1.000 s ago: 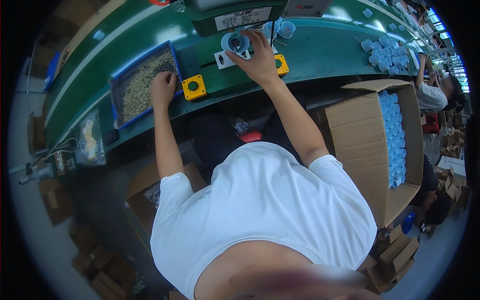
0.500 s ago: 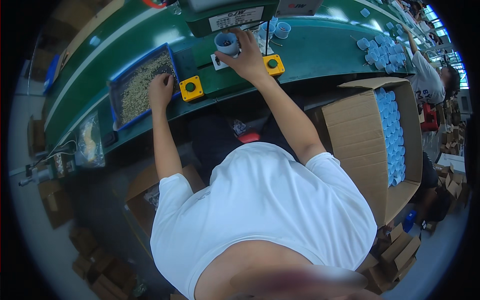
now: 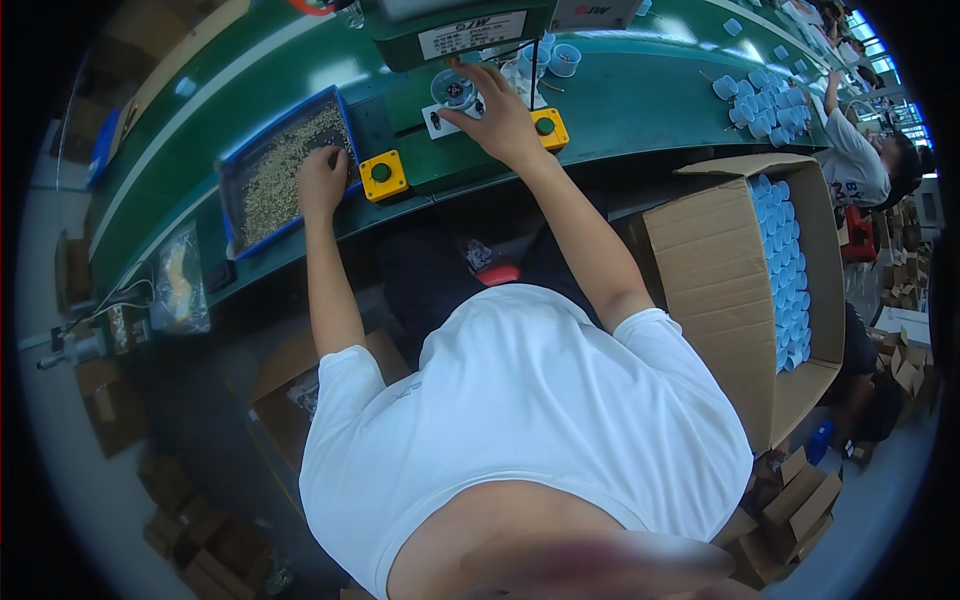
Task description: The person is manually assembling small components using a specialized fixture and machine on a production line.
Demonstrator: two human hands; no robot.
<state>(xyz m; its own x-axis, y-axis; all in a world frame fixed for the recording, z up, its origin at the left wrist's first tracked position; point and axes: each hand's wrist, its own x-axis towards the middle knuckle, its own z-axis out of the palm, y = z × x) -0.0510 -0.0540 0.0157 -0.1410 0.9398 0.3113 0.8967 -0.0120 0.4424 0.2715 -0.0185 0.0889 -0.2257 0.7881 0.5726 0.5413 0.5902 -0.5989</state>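
Overhead, green workbench [image 3: 640, 100] amid cardboard boxes [image 3: 720, 290].

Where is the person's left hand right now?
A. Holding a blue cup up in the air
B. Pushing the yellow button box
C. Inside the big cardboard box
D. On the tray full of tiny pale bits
D. The left hand rests on the small pale pieces in the blue-rimmed tray, just beside the yellow button box but not on it; the cardboard box is far off on the other side.
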